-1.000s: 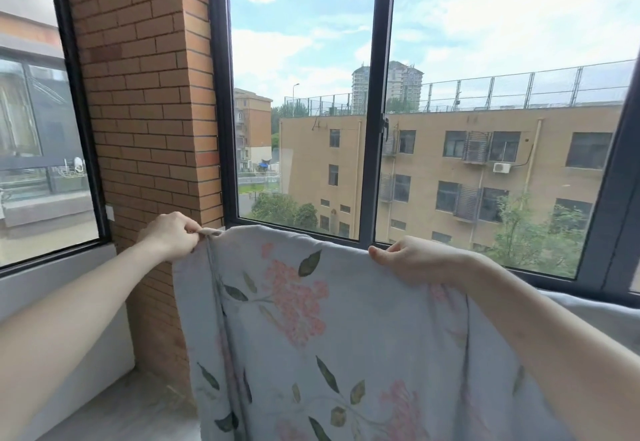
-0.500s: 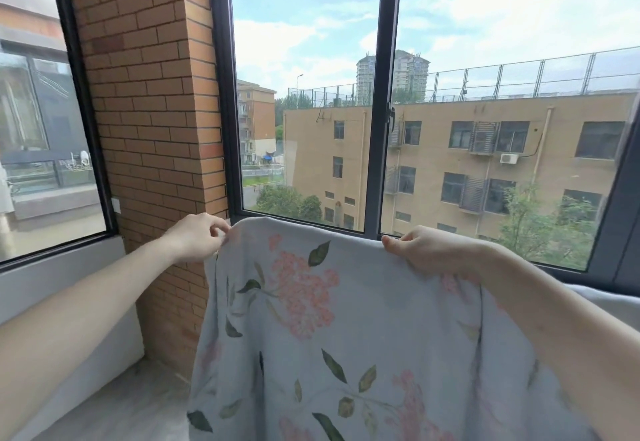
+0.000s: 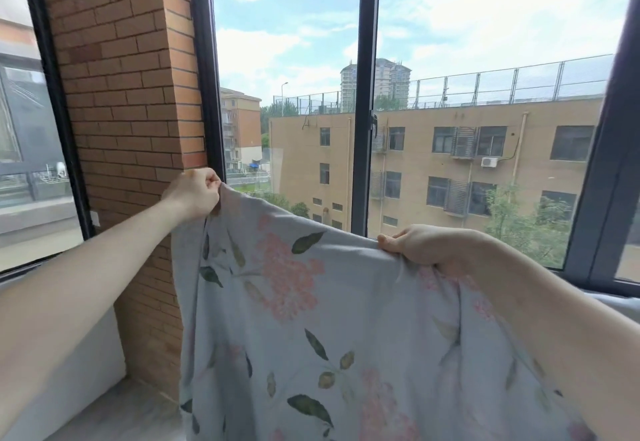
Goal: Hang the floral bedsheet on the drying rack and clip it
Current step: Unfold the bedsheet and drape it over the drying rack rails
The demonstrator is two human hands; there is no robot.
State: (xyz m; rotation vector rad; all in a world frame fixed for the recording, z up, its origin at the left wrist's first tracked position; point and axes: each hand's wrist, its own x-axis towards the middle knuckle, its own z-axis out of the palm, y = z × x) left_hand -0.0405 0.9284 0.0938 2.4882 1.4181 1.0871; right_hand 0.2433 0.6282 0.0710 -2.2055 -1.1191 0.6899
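Both hands' grip point(image 3: 195, 194) holds bedsheet point(image 3: 311, 319)

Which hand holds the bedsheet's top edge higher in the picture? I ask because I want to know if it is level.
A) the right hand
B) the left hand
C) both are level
B: the left hand grips the floral bedsheet by the brick pillar, clearly above the right hand, so the top edge slopes down to the right.

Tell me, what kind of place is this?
Probably an enclosed balcony several floors up in an apartment building. Dark-framed windows look down on a tan building, beside a brick pillar, and hands hold up a floral bedsheet.
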